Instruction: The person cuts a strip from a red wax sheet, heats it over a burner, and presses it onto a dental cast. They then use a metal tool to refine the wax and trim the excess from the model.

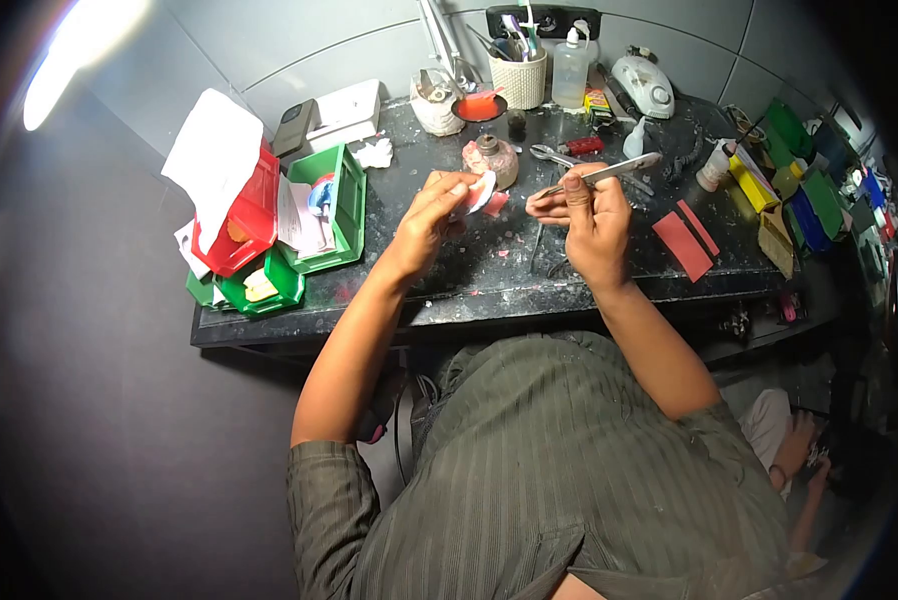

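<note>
My left hand (431,222) is closed on a small white piece with pink material (483,192), held above the middle of the dark bench. To its right, my right hand (597,222) grips a slim metal tool with a flat pale handle (624,168), which points up and to the right. The tool's lower end lies close to my fingers, and its tip is hard to make out. Just behind the white piece stands a small round burner (490,158) with pink stains. Two flat pink sheets (683,248) lie on the bench to the right of my right hand.
Red (252,235) and green bins (349,205) stand at the left. Behind are a phone (295,128), a brush cup (518,80), a clear bottle (570,72) and a red dish (479,107). Cluttered boxes fill the right. Another person's hands (795,445) show at lower right.
</note>
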A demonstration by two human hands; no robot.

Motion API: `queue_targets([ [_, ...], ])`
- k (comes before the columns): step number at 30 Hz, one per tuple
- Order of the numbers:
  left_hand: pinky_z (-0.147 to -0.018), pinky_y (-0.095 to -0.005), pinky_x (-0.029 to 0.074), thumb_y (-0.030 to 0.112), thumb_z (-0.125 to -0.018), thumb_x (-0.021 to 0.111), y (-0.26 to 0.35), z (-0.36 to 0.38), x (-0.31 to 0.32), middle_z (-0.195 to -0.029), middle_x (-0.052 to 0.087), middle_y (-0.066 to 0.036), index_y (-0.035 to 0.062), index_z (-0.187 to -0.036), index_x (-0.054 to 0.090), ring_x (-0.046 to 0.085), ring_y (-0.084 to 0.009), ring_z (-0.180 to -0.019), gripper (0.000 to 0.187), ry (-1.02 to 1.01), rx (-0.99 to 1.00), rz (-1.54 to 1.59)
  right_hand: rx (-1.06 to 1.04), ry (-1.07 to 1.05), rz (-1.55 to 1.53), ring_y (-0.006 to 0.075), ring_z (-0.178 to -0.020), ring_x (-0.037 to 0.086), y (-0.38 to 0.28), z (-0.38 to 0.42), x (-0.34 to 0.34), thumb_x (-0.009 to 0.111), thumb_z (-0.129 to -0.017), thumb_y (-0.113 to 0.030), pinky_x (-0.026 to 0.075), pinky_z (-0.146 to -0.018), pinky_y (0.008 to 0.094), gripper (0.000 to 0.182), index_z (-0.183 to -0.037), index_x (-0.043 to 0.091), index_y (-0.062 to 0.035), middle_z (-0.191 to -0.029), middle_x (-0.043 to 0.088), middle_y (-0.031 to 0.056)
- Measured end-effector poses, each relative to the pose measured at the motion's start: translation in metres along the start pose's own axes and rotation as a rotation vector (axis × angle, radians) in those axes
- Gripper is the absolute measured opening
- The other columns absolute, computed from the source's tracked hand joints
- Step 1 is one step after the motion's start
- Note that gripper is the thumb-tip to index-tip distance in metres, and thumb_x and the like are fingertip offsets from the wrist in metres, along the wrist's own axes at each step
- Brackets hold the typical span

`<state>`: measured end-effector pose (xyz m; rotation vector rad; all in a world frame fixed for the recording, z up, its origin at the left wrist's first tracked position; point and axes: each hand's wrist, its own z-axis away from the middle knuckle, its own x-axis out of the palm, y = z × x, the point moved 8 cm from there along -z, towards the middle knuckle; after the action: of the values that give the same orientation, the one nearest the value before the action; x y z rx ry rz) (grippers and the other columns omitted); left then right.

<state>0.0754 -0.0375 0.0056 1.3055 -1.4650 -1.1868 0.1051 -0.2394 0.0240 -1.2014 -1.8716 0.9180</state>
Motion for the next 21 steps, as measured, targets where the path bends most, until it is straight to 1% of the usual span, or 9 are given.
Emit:
queue_targets([
  [4, -0.068, -0.0242, 0.045, 0.037, -0.103, 0.057, 0.003, 0.001, 0.002, -0.099, 0.051, -0.002, 0.0041, -0.127, 0.062, 0.055, -0.0105, -0.081, 0.041, 0.043, 0.039, -0.093, 0.005, -0.063, 0.089, 0.0184, -0.073, 0.073, 0.007, -0.001, -0.001, 0.052, -0.107, -0.021, 0.063, -0.074, 0.0319, 0.024, -0.108, 0.047, 0.0022, -0.084, 0.069, 0.0155],
  [6, -0.062, -0.0237, 0.046, 0.022, -0.098, 0.067, 0.001, 0.001, 0.007, -0.098, 0.05, -0.002, 0.0037, -0.127, 0.059, 0.056, -0.009, -0.076, 0.035, -0.003, 0.009, -0.03, -0.042, -0.089, 0.139, 0.0186, -0.08, 0.074, 0.0, 0.002, 0.006, 0.053, -0.106, -0.019, 0.063, -0.075, 0.032, 0.022, -0.108, 0.051, 0.0033, -0.086, 0.068, 0.0124],
  [7, -0.062, -0.0237, 0.046, 0.022, -0.098, 0.067, 0.001, 0.001, 0.007, -0.098, 0.05, -0.002, 0.0037, -0.127, 0.059, 0.056, -0.009, -0.076, 0.035, -0.004, 0.01, -0.031, -0.042, -0.089, 0.139, 0.0186, -0.08, 0.074, 0.0, 0.003, 0.01, 0.053, -0.106, -0.019, 0.063, -0.075, 0.032, 0.022, -0.108, 0.051, 0.0033, -0.086, 0.068, 0.0124],
  [9, -0.059, -0.0234, 0.048, 0.007, -0.093, 0.071, 0.003, 0.002, 0.014, -0.108, 0.057, -0.008, 0.0015, -0.131, 0.052, 0.058, -0.0096, -0.074, 0.042, -0.063, 0.04, -0.004, -0.151, -0.111, 0.098, 0.0161, -0.085, 0.073, -0.009, 0.007, 0.021, 0.058, -0.104, -0.015, 0.062, -0.075, 0.0284, 0.019, -0.105, 0.059, 0.0041, -0.09, 0.07, 0.0104],
  [10, -0.059, -0.0234, 0.048, 0.007, -0.093, 0.071, 0.004, 0.002, 0.015, -0.108, 0.057, -0.008, 0.0015, -0.131, 0.052, 0.058, -0.0096, -0.074, 0.042, -0.062, 0.039, -0.003, -0.14, -0.116, 0.072, 0.0166, -0.095, 0.072, -0.009, 0.009, 0.023, 0.059, -0.103, -0.012, 0.061, -0.078, 0.0284, 0.018, -0.107, 0.061, 0.0051, -0.096, 0.069, 0.0094],
  [12, -0.061, -0.0236, 0.05, 0.002, -0.089, 0.075, 0.005, 0.002, 0.011, -0.102, 0.062, -0.007, 0.0016, -0.125, 0.052, 0.063, -0.0107, -0.079, 0.043, 0.003, 0.019, -0.026, -0.121, -0.133, 0.061, 0.0166, -0.096, 0.072, -0.006, 0.008, 0.023, 0.06, -0.103, -0.012, 0.061, -0.079, 0.0282, 0.018, -0.107, 0.061, 0.0053, -0.097, 0.069, 0.0093],
  [17, -0.064, -0.0241, 0.052, 0.001, -0.088, 0.076, 0.0, 0.002, 0.016, -0.096, 0.069, -0.005, 0.0005, -0.12, 0.052, 0.067, -0.0105, -0.085, 0.04, -0.048, -0.091, -0.003, -0.055, -0.1, -0.077, 0.0131, -0.093, 0.071, 0.0, 0.01, 0.023, 0.061, -0.102, -0.011, 0.059, -0.078, 0.0262, 0.017, -0.109, 0.062, 0.0038, -0.095, 0.07, 0.0067],
  [19, -0.065, -0.0238, 0.052, 0.001, -0.088, 0.076, -0.007, 0.0, 0.017, -0.096, 0.07, -0.005, 0.0003, -0.12, 0.052, 0.067, -0.0102, -0.086, 0.04, -0.064, -0.088, 0.06, -0.128, -0.204, 0.146, 0.0113, -0.092, 0.071, -0.003, 0.01, 0.031, 0.062, -0.101, -0.009, 0.057, -0.074, 0.025, 0.014, -0.11, 0.064, 0.0015, -0.092, 0.072, 0.0058],
  [21, -0.061, -0.023, 0.049, -0.002, -0.087, 0.076, -0.01, -0.001, 0.018, -0.092, 0.072, -0.004, 0.0017, -0.116, 0.052, 0.066, -0.0083, -0.077, 0.038, -0.073, -0.078, 0.019, -0.182, -0.213, 0.25, 0.0119, -0.091, 0.072, -0.014, 0.011, 0.03, 0.064, -0.099, -0.008, 0.055, -0.072, 0.0251, 0.014, -0.11, 0.066, 0.0, -0.091, 0.073, 0.0067],
])
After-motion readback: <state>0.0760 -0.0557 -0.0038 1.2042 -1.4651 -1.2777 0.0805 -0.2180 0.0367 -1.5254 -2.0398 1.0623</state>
